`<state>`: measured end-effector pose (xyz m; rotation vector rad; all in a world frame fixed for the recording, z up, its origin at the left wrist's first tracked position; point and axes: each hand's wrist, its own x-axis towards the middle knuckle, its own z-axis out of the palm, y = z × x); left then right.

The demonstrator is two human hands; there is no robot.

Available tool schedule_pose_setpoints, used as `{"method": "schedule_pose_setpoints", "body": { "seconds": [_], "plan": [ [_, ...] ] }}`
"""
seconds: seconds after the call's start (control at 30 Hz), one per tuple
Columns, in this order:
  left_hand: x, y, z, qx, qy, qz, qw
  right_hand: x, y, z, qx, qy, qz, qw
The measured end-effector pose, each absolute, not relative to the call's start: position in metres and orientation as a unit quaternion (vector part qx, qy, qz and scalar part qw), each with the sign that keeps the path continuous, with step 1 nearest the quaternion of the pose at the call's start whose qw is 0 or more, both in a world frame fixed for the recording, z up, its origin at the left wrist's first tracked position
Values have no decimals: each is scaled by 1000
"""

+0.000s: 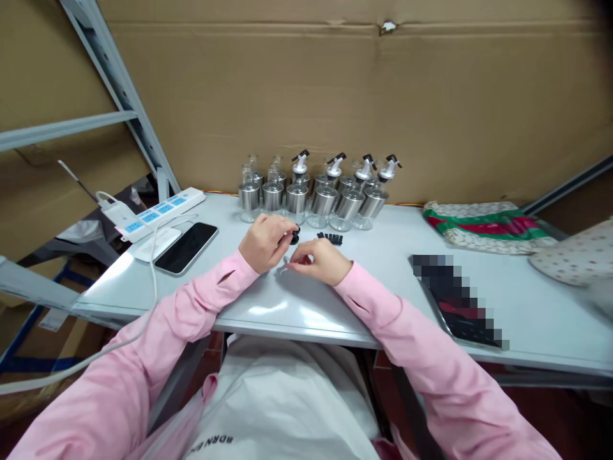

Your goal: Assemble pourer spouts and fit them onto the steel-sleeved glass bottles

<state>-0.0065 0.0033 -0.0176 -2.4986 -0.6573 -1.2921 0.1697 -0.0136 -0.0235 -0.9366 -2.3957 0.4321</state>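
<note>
Over the front middle of the table, my left hand [267, 244] is closed, its fingers curled and pointing right. A small black piece [295, 235] shows right at its fingertips; whether they grip it or it lies behind them I cannot tell. My right hand [323, 260] is in a pinch on a small pale piece [285, 263], close beside my left hand. Just beyond the hands lies a row of small black parts [331, 239]. Glass bottles with metal sleeves [297, 199] stand behind in rows. Several at the back carry white-and-black pourer tops [334, 166].
At left lie a phone [186, 248], a white power strip [163, 213] and a white cable [154, 281] that crosses my left sleeve. On the right are a dark flat packet [454, 300], a patterned cloth [488, 227] and a dotted cloth [575, 252]. Cardboard [268, 89] closes off the back.
</note>
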Motion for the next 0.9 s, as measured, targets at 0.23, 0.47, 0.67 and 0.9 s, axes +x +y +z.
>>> {"method": "schedule_pose_setpoints", "body": {
  "seconds": [0.23,0.47,0.67,0.9],
  "plan": [
    [-2,-7,-25,-816,-246,-513,105,182,-28,-13,-345,-765,24,544],
    [3,-11,-31,-835,-204,-509,42,170,-41,-18,-293,-787,-151,522],
    [-1,-13,-30,-826,-190,-530,-27,171,-36,-20,-227,-823,-150,498],
    [-5,-10,-27,-818,-175,-547,35,175,-35,-24,-208,-875,-107,425]
  ]
}}
